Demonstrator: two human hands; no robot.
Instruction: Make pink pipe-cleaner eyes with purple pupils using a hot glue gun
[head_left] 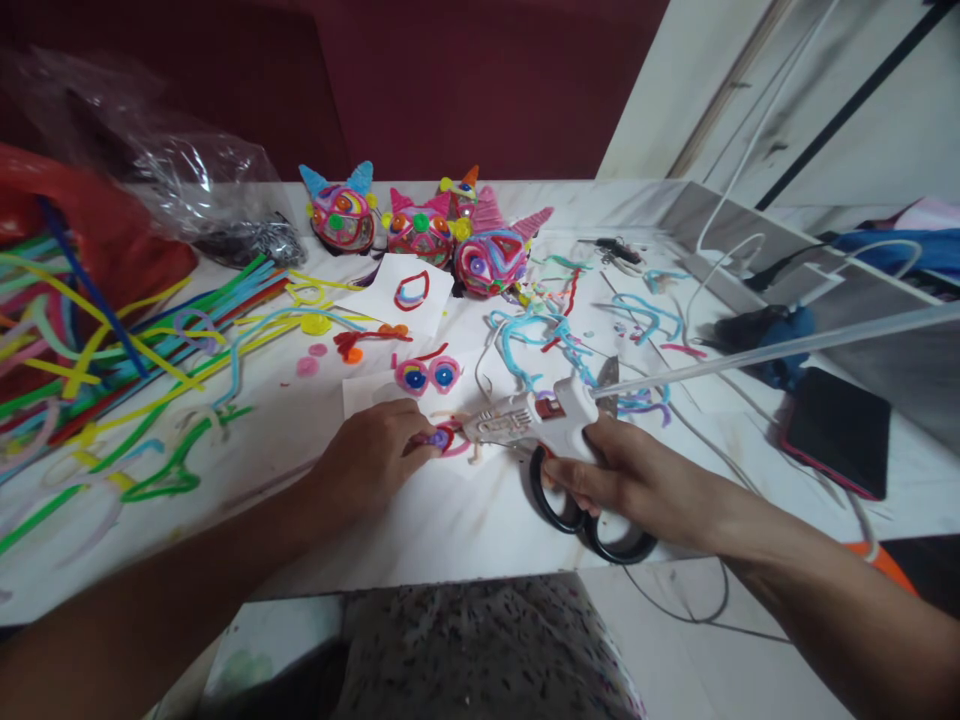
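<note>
Gluing was inferred: glue gun [574, 415] clamped by right grip [634, 480], coloured piece [444, 438] pinched by left grip [375, 450]; steadiness seemed needed next.

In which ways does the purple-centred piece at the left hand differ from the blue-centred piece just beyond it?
The purple-centred piece shows one centre, while the blue-centred piece shows two, side by side. The left hand has its fingertips on the purple-centred piece; the blue-centred piece lies with no hand on it. Both show pink around their centres.
</note>
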